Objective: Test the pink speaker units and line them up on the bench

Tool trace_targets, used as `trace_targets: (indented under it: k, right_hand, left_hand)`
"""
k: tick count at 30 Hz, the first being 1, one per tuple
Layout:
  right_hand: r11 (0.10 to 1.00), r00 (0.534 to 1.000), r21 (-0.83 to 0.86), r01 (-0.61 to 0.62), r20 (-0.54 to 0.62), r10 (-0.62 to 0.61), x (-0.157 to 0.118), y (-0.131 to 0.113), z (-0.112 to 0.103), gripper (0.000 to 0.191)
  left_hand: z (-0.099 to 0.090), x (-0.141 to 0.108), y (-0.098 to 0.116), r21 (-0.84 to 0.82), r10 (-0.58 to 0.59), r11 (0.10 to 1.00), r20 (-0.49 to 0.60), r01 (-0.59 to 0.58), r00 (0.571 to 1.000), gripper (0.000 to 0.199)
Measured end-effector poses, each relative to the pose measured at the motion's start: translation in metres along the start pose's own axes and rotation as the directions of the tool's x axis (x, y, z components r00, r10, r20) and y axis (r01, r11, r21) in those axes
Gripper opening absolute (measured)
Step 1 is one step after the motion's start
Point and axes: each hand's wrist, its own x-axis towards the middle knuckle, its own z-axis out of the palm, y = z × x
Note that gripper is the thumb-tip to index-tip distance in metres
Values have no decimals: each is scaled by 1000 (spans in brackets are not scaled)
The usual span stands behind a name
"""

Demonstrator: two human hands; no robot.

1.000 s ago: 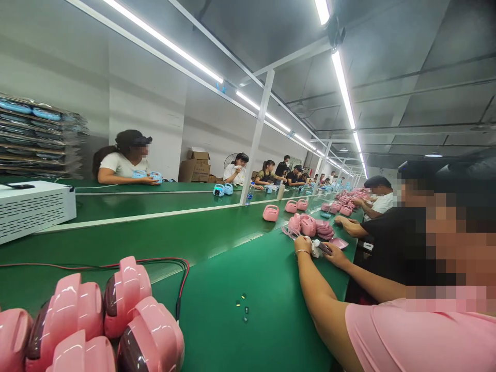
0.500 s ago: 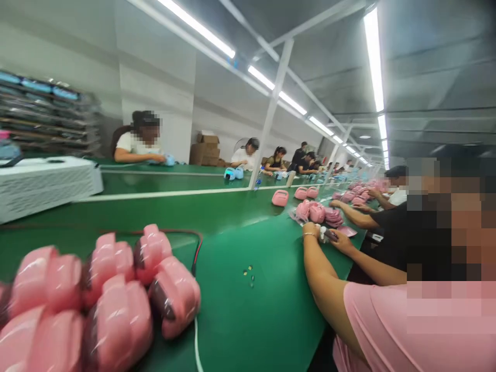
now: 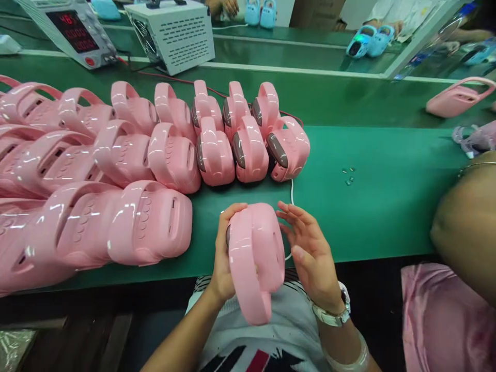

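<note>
A glossy pink plastic casing with a wide loop handle (image 3: 251, 258) is held near the bench's front edge, its handle turned toward me. My left hand (image 3: 225, 253) grips it from the left side. My right hand (image 3: 310, 253) is just right of the casing, fingers apart and palm toward it; I cannot tell whether a fingertip touches it. Beyond the hands stand more pink casings (image 3: 250, 150), some with dark front panels. A white cable (image 3: 292, 192) runs along the bench by my right fingers.
Rows of pink casings (image 3: 132, 155) cover the left bench. Behind them stand a power supply with red digits (image 3: 73, 33) and a vented grey box (image 3: 174, 36). Several tiny parts (image 3: 349, 175) lie on the green mat (image 3: 380, 217). A co-worker's arm (image 3: 465, 227) is at right.
The view has swung down and left from the long bench to my own place. Both my hands and the held pink casing now show; they were out of view before.
</note>
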Motion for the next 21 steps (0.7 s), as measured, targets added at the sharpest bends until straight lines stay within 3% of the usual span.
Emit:
trace_targets:
  k: [4, 10, 14, 17, 19, 21]
  right_hand:
    - [989, 990, 127, -69, 132, 52, 0, 4, 12, 57]
    - [943, 983, 286, -171, 110, 144, 4, 12, 9, 48]
    - [930, 985, 323, -174, 78, 156, 3, 15, 7, 50]
    - [922, 989, 357, -150, 40, 145, 2, 25, 15, 56]
    - [913, 991, 386, -131, 12, 137, 5, 37, 19, 62]
    - [913, 994, 394, -106, 21, 106, 11, 51, 16, 67]
  left_hand:
    - [6, 3, 2, -63, -31, 997, 53, 34, 998, 79]
    - [5, 4, 2, 52, 28, 998, 84, -32, 996, 76]
    - [-3, 4, 5, 181, 39, 982, 96, -56, 995, 77]
    - [-8, 2, -8, 278, -22, 959, -138, 61, 990, 66]
    - [2, 6, -30, 234, -73, 956, -392, 176, 917, 59]
    - [27, 15, -54, 81, -109, 985, -402, 154, 909, 58]
